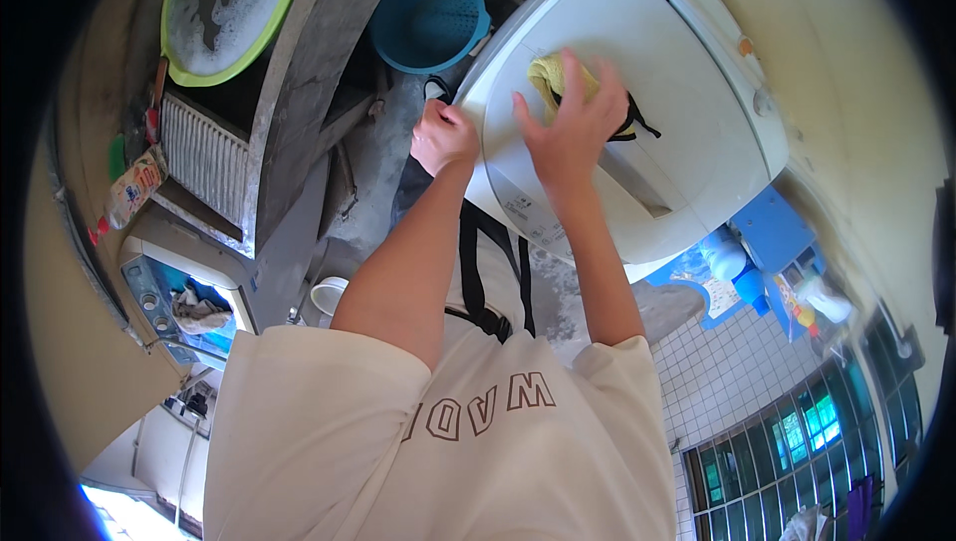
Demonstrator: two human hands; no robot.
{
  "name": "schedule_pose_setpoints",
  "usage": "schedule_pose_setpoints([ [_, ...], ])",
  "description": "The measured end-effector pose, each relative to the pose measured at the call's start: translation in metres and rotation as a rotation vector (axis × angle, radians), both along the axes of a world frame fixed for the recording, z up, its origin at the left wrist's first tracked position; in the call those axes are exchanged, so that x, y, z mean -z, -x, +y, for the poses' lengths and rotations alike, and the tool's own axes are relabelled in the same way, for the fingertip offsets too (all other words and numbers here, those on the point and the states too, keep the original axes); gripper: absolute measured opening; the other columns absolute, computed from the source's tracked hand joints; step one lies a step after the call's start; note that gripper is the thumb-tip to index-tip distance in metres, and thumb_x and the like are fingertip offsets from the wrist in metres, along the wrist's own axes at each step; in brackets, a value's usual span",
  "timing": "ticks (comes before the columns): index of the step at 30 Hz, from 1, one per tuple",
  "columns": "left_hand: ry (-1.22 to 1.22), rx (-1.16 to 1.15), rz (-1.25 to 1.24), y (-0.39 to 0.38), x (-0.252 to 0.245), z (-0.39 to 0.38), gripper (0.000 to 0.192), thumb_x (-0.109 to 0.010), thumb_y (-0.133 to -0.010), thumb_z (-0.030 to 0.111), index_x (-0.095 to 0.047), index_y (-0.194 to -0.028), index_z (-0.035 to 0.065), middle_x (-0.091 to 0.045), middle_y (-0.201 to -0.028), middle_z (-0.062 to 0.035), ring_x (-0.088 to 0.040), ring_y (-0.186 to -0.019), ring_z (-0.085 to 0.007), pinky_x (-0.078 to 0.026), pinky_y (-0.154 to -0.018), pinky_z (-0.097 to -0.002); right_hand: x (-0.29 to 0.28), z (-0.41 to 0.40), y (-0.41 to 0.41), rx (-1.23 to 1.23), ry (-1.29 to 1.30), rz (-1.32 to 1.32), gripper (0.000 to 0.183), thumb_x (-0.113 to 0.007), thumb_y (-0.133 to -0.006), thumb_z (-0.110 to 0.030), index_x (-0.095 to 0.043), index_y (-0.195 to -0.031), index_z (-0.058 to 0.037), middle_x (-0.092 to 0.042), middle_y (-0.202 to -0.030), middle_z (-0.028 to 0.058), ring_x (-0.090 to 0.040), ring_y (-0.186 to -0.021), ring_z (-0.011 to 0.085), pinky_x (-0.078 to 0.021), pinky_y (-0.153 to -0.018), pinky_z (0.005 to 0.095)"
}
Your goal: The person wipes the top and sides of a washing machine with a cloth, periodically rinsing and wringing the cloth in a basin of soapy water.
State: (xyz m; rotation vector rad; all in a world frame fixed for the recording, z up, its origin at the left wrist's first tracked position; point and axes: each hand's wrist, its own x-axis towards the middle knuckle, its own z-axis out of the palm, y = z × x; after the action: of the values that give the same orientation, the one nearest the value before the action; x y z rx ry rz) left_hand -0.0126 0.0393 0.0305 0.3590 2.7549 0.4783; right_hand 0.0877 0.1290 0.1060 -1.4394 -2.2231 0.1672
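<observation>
A white top-loading washing machine (665, 40) stands before me with its lid down. On the lid lies a folded yellow cloth (549, 74), with a black strap (644, 122) showing beside it. My right hand (579, 119) is over the cloth, fingers spread and slightly blurred; whether the fingertips touch it I cannot tell. My left hand (446, 134) is curled into a fist at the machine's left edge. Nothing shows in that fist, though its inner side is hidden. A long recessed handle (635, 182) lies in the lid below my right hand.
Left, a lime-green basin (175, 66) of sudsy water sits on a concrete sink (287, 85) with a ribbed washboard (202, 160). A blue perforated basket (429, 22) stands behind. Lower left, another washing machine (142, 264) holds a cloth. Bottles (724, 253) sit on a blue shelf (773, 220) at right.
</observation>
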Motion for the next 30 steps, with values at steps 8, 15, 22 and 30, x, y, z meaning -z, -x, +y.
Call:
schedule_pose_setpoints([
  [8, 0.021, 0.051, 0.075, -0.002, -0.002, 0.000, 0.019, -0.046, -0.076, 0.021, -0.061, -0.072, 0.0090, -0.064, -0.071, -0.0184, -0.062, -0.070, -0.0410, -0.049, -0.065, -0.0495, 0.037, 0.102, -0.013, -0.003, -0.053, 0.053, 0.030, -0.074, -0.070, -0.033, -0.062, -0.087, -0.0110, -0.061, -0.085, 0.0091, -0.058, -0.078, 0.0304, -0.0439, -0.065, 0.0408],
  [15, 0.021, 0.025, 0.066, -0.001, -0.001, 0.001, 0.020, -0.046, -0.076, 0.022, -0.062, -0.072, 0.0096, -0.065, -0.073, -0.0180, -0.062, -0.072, -0.0404, -0.050, -0.066, -0.0488, 0.051, 0.015, -0.012, -0.213, 0.063, 0.091, 0.025, -0.074, -0.063, -0.033, -0.059, -0.074, -0.0162, -0.055, -0.073, 0.0043, -0.056, -0.070, 0.0265, -0.0424, -0.063, 0.0392],
  [22, 0.017, 0.028, 0.059, -0.001, -0.001, 0.001, 0.020, -0.046, -0.077, 0.022, -0.062, -0.073, 0.0096, -0.065, -0.072, -0.0175, -0.063, -0.071, -0.0397, -0.049, -0.067, -0.0491, 0.042, 0.029, -0.013, -0.254, 0.004, 0.041, 0.025, -0.074, -0.062, -0.026, -0.059, -0.077, -0.0129, -0.057, -0.069, 0.0039, -0.057, -0.067, 0.0267, -0.0436, -0.063, 0.0371],
  [30, 0.016, 0.038, 0.040, 0.000, -0.005, 0.000, 0.020, -0.046, -0.076, 0.022, -0.061, -0.071, 0.0095, -0.065, -0.073, -0.0180, -0.063, -0.071, -0.0399, -0.049, -0.066, -0.0494, 0.034, 0.110, 0.002, 0.054, -0.063, 0.013, 0.028, -0.075, -0.063, -0.028, -0.060, -0.079, -0.0109, -0.063, -0.075, 0.0080, -0.060, -0.063, 0.0320, -0.0442, -0.058, 0.0439],
])
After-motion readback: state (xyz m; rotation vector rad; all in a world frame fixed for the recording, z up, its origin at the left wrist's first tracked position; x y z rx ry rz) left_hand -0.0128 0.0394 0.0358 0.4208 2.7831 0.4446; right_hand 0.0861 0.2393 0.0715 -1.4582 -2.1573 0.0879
